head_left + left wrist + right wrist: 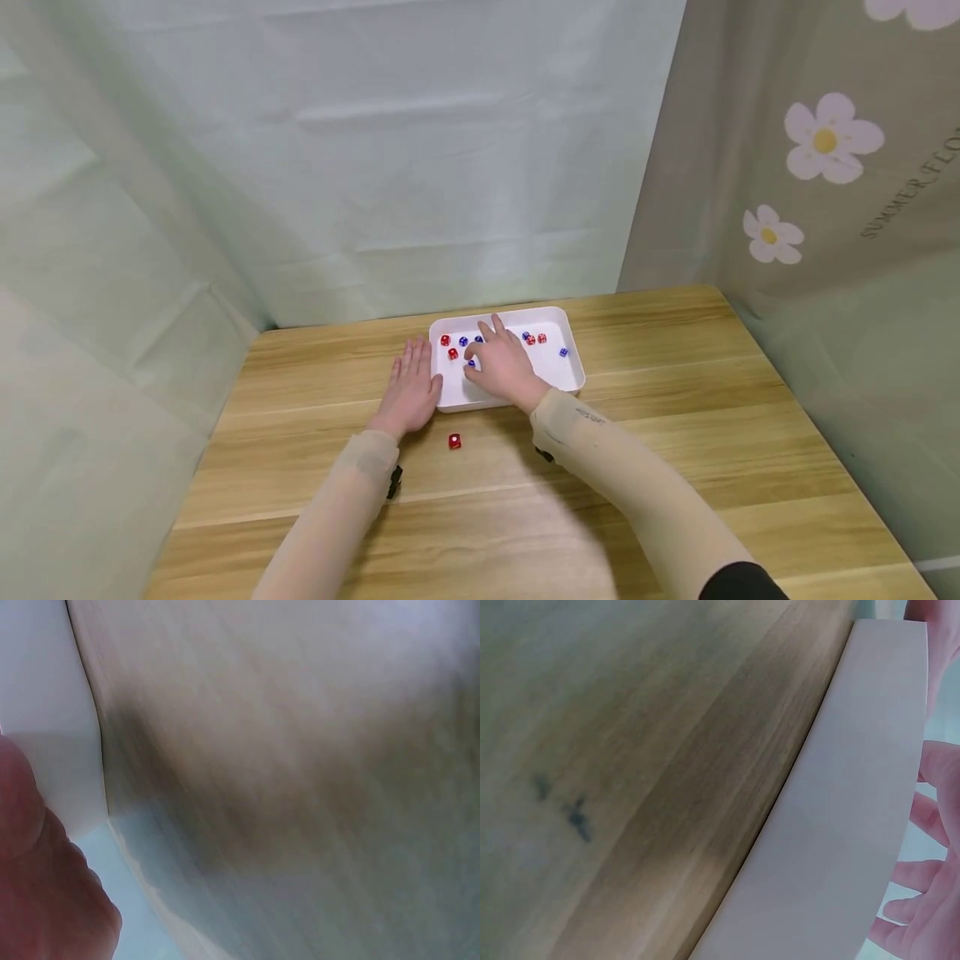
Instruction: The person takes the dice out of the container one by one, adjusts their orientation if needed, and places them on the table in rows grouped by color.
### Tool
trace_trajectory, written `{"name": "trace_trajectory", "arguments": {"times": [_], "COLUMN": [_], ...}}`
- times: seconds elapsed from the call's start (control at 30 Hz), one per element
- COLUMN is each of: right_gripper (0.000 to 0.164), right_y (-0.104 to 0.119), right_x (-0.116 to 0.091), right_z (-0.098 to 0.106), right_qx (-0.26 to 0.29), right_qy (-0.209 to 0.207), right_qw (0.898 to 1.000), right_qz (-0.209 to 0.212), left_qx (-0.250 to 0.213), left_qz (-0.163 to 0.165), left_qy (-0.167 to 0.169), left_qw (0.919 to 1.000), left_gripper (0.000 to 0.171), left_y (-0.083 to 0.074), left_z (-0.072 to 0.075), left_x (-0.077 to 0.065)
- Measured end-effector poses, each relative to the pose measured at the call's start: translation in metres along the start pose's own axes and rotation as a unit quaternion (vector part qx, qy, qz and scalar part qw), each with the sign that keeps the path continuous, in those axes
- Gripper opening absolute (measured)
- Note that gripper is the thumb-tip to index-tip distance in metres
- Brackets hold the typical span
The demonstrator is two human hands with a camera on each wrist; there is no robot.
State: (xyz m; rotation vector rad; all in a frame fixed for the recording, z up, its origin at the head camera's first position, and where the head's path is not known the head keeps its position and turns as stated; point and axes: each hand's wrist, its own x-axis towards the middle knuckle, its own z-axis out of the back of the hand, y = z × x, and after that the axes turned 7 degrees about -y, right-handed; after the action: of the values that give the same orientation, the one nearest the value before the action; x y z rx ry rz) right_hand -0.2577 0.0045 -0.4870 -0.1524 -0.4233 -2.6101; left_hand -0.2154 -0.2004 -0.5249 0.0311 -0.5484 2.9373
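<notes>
A white rectangular tray [495, 403] stands near the back of the table with red and blue dice in it. My right hand [504, 365] reaches over its front rim. Thumb and index finger close around a blue die [471, 364], while the other fingers stretch out over the tray. My left hand [411, 390] lies beside the tray's left side, fingers straight, thumb at the rim. In the left wrist view, part of that hand [45, 892] shows against the tray's white wall [56, 690]. The right wrist view shows the fingers past the tray wall [832, 795], but no die.
One red die [454, 442] lies on the wooden table [480, 517] in front of the tray. Inside, red dice [452, 354] sit at the left, and a lone blue die [563, 352] at the right. Pale curtains [450, 167] hang behind the table.
</notes>
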Motion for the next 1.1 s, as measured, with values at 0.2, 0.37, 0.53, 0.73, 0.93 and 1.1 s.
{"name": "trace_trajectory", "arguments": {"times": [0.2,0.37,0.53,0.73,0.93,1.1], "right_gripper": [0.030,0.030,0.030,0.029,0.033,0.037], "right_y": [0.001,0.003,0.004,0.003,0.004,0.009], "right_x": [0.005,0.009,0.015,0.022,0.027,0.030], "right_z": [-0.004,-0.007,-0.009,-0.013,-0.016,-0.016], "right_qx": [-0.013,-0.014,-0.022,-0.038,-0.047,-0.049], "right_qy": [0.002,0.001,-0.002,-0.007,-0.015,-0.003], "right_qw": [1.000,1.000,1.000,0.999,0.999,0.999], "right_qz": [0.010,0.011,0.002,-0.001,0.013,0.003], "left_qx": [0.003,-0.002,-0.003,-0.013,-0.004,-0.004], "left_qz": [0.002,0.003,0.006,-0.001,-0.002,-0.001], "left_qy": [0.005,0.005,0.008,-0.007,-0.009,-0.008], "left_qw": [1.0000,1.0000,0.9999,0.9999,0.9999,1.0000], "left_gripper": [0.072,0.071,0.071,0.070,0.070,0.070], "left_y": [0.003,0.003,0.002,0.000,0.001,0.001], "left_z": [-0.003,-0.004,-0.003,-0.001,-0.002,-0.002], "left_x": [0.002,0.002,0.001,0.002,0.002,0.002]}}
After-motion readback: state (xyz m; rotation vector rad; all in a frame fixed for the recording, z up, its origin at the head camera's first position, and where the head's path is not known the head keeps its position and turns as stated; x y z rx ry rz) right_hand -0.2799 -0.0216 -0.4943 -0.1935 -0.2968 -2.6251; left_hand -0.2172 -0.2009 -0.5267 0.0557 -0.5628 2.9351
